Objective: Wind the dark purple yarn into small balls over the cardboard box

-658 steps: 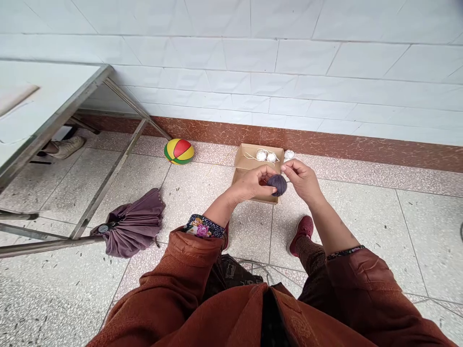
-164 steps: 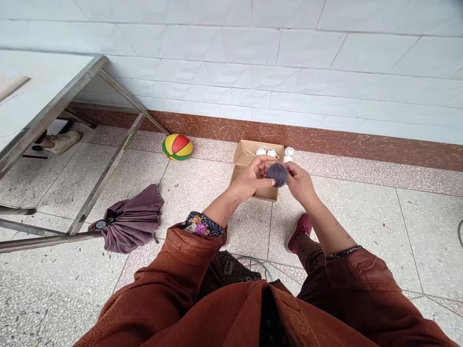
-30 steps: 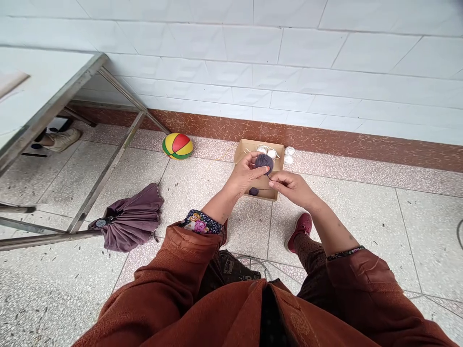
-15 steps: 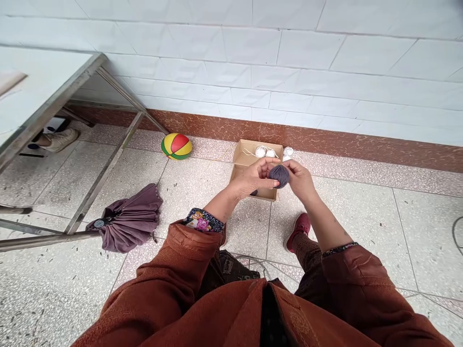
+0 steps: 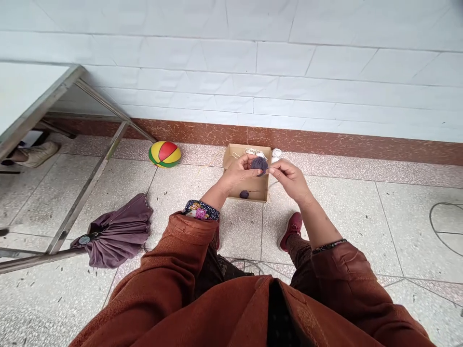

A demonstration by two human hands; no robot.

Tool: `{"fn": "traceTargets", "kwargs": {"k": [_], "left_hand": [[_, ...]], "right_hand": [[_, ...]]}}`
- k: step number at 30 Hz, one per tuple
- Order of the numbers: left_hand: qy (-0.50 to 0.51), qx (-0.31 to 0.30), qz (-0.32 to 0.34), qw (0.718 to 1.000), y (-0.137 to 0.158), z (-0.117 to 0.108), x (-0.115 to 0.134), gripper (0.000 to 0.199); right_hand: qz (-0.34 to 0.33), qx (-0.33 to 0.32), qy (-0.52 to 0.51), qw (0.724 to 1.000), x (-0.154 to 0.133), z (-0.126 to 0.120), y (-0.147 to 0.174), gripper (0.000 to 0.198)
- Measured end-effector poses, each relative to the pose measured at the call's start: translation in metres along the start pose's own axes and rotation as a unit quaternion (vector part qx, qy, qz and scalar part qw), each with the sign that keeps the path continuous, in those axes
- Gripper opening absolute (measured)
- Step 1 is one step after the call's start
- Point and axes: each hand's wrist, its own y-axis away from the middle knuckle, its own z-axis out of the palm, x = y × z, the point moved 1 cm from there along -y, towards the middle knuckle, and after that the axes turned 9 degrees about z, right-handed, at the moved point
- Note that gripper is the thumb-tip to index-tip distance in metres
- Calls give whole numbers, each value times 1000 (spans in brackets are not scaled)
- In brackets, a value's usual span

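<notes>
A dark purple-grey ball of yarn [image 5: 259,165] is gripped between the thumb and fingers of my left hand [image 5: 238,172]. On its right side my right hand [image 5: 290,179] pinches a strand of the same yarn close to the ball. Below both hands an open cardboard box [image 5: 253,198] rests on the floor. A smaller dark ball of yarn [image 5: 244,194] lies in its near part, with a thin strand running from it. White yarn [image 5: 261,154] sits in the far part, partly hidden by my left hand. More white yarn [image 5: 277,153] is just outside the box.
A red, yellow and green ball [image 5: 164,154] lies by the wall. At the left, a folded purple umbrella [image 5: 121,231] is near the metal-framed table [image 5: 68,77]. Under that table shows another person's shoe [image 5: 39,154]. A loop of cable [image 5: 437,231] lies at the right.
My hands and the yarn ball have shifted left in view. My right hand has drawn slightly away from the ball with the strand, and the small dark ball in the box shows more fully.
</notes>
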Motion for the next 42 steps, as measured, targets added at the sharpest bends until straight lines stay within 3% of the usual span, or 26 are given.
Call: {"fn": "traceTargets", "kwargs": {"k": [4,10,15,19,24,27,35,42], "left_hand": [[1,-56,-14,998,7,21,-1,53],[58,-90,-15,994,16,30,0,54],[68,-67,-2,995,18,23,4,67],[51,-12,-1,999,20,14,8,56],[-4,90,-14,996,24,-2,13,48],[-18,112,-24,993,26,-10,12,46],[28,56,-37,997,38,-24,14,53],[46,-4,-42,998,50,-32,30,55]], "right_hand": [[0,48,25,999,3,-13,-3,36],[34,96,50,994,18,-5,-11,30],[103,65,57,991,33,10,-16,26],[122,-5,136,983,37,25,-12,19],[67,-111,124,984,20,38,-2,18],[20,-105,76,991,0,40,4,22],[-8,5,17,1000,-27,41,-11,32],[-50,5,63,997,-19,53,-47,26]]}}
